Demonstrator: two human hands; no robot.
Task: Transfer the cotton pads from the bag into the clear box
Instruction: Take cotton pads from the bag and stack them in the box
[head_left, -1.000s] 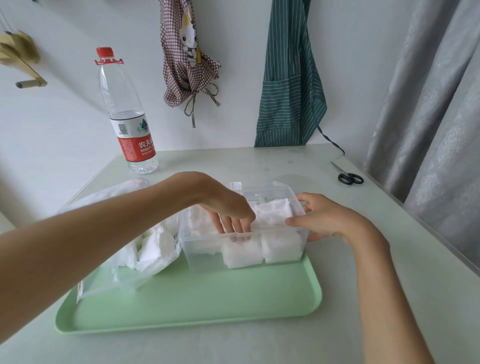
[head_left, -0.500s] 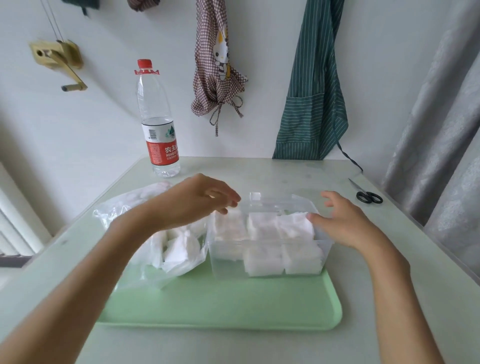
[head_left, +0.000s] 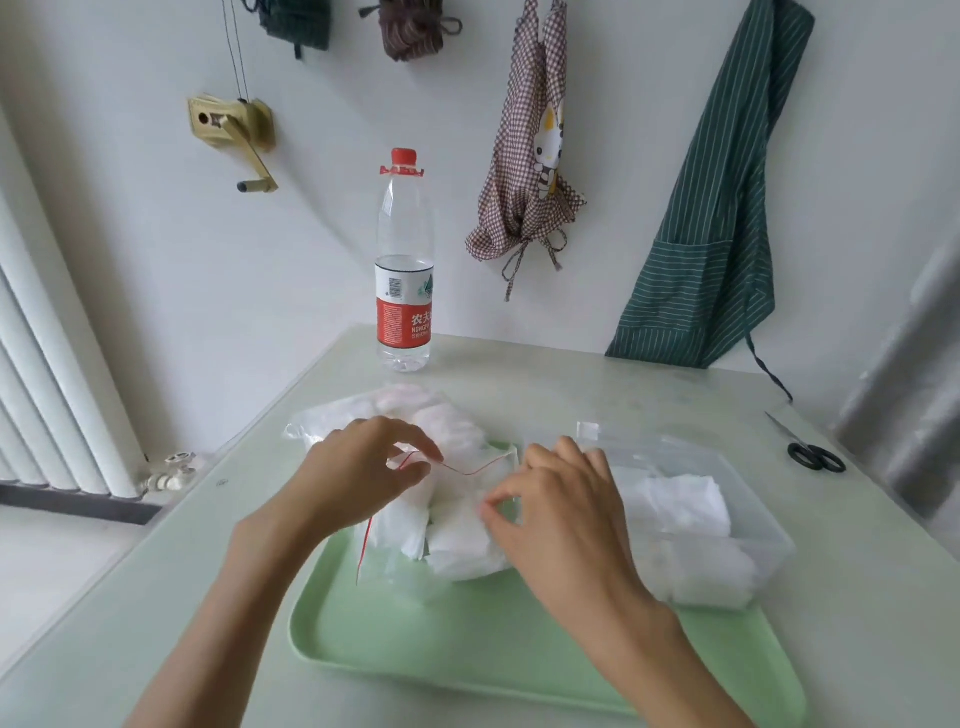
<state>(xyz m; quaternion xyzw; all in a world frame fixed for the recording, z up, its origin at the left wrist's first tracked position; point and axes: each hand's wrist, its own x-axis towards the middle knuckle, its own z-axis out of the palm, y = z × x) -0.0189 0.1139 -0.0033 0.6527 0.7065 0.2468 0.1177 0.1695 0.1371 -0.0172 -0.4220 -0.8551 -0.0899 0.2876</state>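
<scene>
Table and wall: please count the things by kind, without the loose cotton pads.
Bottle: 1
Scissors: 1
Tray: 1
Clear box: 1
Bag: 1
Hanging aprons, checked and striped: 2
Total: 7

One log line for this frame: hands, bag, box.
left hand pinches bag mouth | right hand pinches bag | box part-filled with pads | both on tray

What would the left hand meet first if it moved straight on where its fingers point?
Probably the red-edged mouth of the clear plastic bag, which the left hand already pinches; depth is unclear.
</scene>
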